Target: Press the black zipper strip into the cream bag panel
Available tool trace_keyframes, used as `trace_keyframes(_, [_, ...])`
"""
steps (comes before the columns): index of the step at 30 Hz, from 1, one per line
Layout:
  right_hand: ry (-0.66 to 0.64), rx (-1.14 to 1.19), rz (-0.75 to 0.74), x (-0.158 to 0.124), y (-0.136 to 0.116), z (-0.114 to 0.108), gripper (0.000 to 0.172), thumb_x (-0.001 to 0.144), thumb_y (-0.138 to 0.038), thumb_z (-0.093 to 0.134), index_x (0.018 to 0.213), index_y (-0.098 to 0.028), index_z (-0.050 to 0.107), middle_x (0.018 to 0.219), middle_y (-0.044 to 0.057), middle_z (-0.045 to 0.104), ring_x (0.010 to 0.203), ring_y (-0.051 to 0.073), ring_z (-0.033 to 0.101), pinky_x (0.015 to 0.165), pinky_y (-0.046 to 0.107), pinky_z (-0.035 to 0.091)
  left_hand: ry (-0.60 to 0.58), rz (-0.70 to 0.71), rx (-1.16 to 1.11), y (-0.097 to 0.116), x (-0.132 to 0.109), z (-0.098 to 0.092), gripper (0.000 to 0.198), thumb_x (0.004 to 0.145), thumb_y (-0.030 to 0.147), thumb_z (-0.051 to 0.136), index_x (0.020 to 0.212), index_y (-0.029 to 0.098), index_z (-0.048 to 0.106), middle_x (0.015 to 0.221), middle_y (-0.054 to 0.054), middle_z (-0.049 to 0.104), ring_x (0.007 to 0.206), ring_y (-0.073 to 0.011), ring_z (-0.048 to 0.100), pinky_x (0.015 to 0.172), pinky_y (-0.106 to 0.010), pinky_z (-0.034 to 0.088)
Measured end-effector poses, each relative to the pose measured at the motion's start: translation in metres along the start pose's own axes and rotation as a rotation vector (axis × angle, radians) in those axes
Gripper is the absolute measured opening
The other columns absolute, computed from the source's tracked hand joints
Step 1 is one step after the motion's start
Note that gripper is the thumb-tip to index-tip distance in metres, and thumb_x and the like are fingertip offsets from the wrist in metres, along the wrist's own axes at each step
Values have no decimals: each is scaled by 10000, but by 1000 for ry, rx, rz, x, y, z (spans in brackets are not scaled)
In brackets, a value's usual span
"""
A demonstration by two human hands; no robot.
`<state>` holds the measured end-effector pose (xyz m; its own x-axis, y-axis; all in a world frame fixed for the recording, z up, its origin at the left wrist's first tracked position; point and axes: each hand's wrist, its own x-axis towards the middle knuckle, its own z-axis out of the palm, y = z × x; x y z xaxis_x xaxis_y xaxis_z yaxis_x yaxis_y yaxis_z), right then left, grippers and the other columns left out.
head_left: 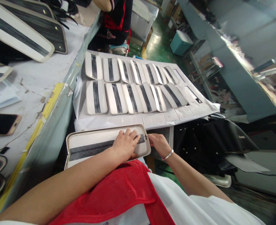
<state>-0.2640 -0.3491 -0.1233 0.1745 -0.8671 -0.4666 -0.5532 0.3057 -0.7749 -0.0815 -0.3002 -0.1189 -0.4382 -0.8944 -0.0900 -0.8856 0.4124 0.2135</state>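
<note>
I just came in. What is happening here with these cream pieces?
A person sits with one cream panel, which has a dark stripe, across the lap. The left hand lies flat on its right part. The right hand has its fingertips at the panel's right end; whether they pinch something there is too small to tell. Ahead, two rows of similar panels lie on a white covered table. Another person is at the far end.
</note>
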Motion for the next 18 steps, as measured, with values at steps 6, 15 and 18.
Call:
trace_keyframes(6, [-12, 342, 208, 4, 0, 1, 369, 542, -448, 746, 688, -118, 668, 654, 40, 635, 648, 149, 588, 612, 252, 490, -34, -7, -10, 1, 2, -2, 758, 649, 595, 638, 1281, 212, 466, 1315, -110, 432, 1077, -316, 390, 794, -422, 370])
trace_keyframes(15, [88, 323, 189, 6, 5, 8, 290, 538, -354, 756, 692, -124, 670, 616, -2, 617, 563, 95, 539, 518, 201, 457, -34, -14, -21, 2, 2, -5, 764, 647, 582, 656, 1291, 214, 469, 1328, -106, 434, 1086, -319, 391, 812, -432, 372])
trace_keyframes(18, [70, 300, 193, 9, 7, 8, 248, 562, -328, 746, 666, -133, 633, 591, -26, 586, 559, 82, 529, 505, 183, 445, -32, -18, -22, 3, 2, -4, 772, 642, 575, 666, 1296, 217, 465, 1328, -102, 434, 1086, -321, 389, 812, -442, 373])
